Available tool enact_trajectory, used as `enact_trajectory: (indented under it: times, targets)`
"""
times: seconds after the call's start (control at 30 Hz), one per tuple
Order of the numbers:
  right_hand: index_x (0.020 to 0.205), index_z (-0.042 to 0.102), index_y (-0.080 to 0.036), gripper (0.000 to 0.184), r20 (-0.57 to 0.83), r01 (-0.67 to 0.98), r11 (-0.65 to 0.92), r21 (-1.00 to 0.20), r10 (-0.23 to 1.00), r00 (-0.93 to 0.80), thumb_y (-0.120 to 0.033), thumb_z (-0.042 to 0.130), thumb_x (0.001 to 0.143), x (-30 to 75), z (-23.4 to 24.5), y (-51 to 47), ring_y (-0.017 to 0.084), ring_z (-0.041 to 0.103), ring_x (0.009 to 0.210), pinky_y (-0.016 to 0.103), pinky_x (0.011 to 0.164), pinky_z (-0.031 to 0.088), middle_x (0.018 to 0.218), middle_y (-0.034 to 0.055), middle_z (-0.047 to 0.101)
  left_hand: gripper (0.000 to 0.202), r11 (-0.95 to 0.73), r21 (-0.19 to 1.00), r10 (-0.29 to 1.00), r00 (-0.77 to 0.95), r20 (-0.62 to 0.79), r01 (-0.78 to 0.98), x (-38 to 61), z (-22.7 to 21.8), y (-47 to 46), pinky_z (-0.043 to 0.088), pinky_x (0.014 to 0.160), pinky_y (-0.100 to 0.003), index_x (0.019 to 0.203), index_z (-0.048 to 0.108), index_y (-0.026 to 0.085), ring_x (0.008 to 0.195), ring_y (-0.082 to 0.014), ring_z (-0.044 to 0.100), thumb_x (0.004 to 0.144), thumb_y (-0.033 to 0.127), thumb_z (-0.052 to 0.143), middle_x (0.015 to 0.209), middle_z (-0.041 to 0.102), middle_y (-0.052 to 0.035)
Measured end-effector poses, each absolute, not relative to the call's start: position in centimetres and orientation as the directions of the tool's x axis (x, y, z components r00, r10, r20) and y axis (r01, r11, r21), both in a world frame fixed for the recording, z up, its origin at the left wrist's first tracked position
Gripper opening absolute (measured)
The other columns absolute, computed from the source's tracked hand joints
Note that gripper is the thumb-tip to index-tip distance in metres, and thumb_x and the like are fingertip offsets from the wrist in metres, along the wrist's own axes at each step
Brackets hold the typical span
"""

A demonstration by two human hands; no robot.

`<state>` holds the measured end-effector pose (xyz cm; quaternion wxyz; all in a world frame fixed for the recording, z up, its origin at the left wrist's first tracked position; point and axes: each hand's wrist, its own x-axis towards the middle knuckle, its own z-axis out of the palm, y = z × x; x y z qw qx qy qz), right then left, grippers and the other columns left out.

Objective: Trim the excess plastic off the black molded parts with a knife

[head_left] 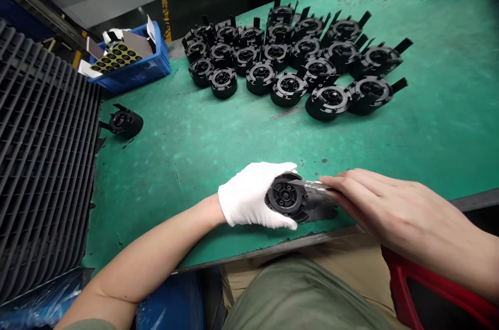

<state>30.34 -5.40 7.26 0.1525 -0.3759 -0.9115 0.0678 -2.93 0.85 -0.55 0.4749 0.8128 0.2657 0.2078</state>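
My left hand, in a white glove, grips a round black plastic housing near the front edge of the table. The housing's ribbed round face is turned up toward me, with the thumb and fingers around its sides. My bare right hand comes in from the right, its fingers closed on a slim metal craft knife. The knife's pointed blade lies over the upper right rim of the housing; whether it touches the plastic I cannot tell. The knife's handle end is hidden in the right hand.
Several similar black housings stand grouped across the back of the green table. One more housing lies at the left. A blue bin holds sticker sheets. Black ribbed stacks rise along the left edge.
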Motion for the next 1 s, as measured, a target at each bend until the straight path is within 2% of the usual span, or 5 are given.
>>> enact_trajectory:
  times: [0.3, 0.47, 0.63, 0.8, 1.0]
  targets:
    - [0.161, 0.080, -0.024, 0.060, 0.193, 0.628, 0.756, -0.185, 0.655, -0.731, -0.001, 0.044, 0.119, 30.5, 7.2, -5.6, 0.028, 0.085, 0.098, 0.038, 0.081, 0.067, 0.114, 0.0098, 0.089, 0.099, -0.402, 0.887, 0.634, 0.768, 0.090, 0.227, -2.9, -1.0, 0.7, 0.074, 0.113, -0.055, 0.138, 0.081, 0.027, 0.128, -0.0451, 0.091, 0.075, 0.099, 0.109, 0.138, 0.092, -0.0168]
    - [0.158, 0.078, -0.016, 0.056, 0.211, 0.576, 0.814, -0.076, 0.578, -0.788, 0.004, 0.054, 0.112, 30.3, 7.8, -5.3, 0.026, 0.083, 0.097, 0.038, 0.089, 0.069, 0.111, 0.0088, 0.088, 0.098, -0.410, 0.891, 0.628, 0.769, 0.120, 0.196, -2.8, -1.1, 0.7, 0.074, 0.114, -0.055, 0.139, 0.082, 0.026, 0.127, -0.0450, 0.091, 0.077, 0.098, 0.108, 0.137, 0.092, -0.0172]
    - [0.156, 0.079, -0.020, 0.050, 0.215, 0.578, 0.794, -0.189, 0.608, -0.765, -0.003, 0.053, 0.117, 31.2, 6.5, -4.9, 0.024, 0.080, 0.089, 0.035, 0.076, 0.061, 0.104, 0.0051, 0.083, 0.095, -0.412, 0.888, 0.624, 0.773, 0.113, 0.203, -2.8, -0.7, 0.8, 0.074, 0.110, -0.052, 0.137, 0.081, 0.027, 0.121, -0.0422, 0.091, 0.079, 0.097, 0.107, 0.136, 0.091, -0.0157]
    - [0.174, 0.074, -0.028, 0.068, 0.261, 0.647, 0.737, -0.196, 0.675, -0.690, -0.005, 0.040, 0.120, 32.1, 4.3, -5.1, 0.028, 0.080, 0.089, 0.040, 0.071, 0.056, 0.105, 0.0086, 0.082, 0.102, -0.410, 0.881, 0.639, 0.763, 0.092, 0.237, -2.9, -0.3, 0.7, 0.074, 0.112, -0.053, 0.146, 0.078, 0.027, 0.126, -0.0434, 0.091, 0.080, 0.099, 0.105, 0.140, 0.091, -0.0164]
    - [0.149, 0.082, -0.020, 0.039, 0.271, 0.628, 0.764, -0.148, 0.642, -0.717, -0.007, 0.058, 0.122, 30.8, 5.3, -4.3, 0.025, 0.082, 0.089, 0.039, 0.073, 0.058, 0.109, 0.0086, 0.084, 0.094, -0.403, 0.885, 0.639, 0.764, 0.091, 0.232, -3.0, -0.1, 0.6, 0.075, 0.111, -0.053, 0.140, 0.078, 0.027, 0.123, -0.0427, 0.091, 0.082, 0.096, 0.104, 0.137, 0.091, -0.0157]
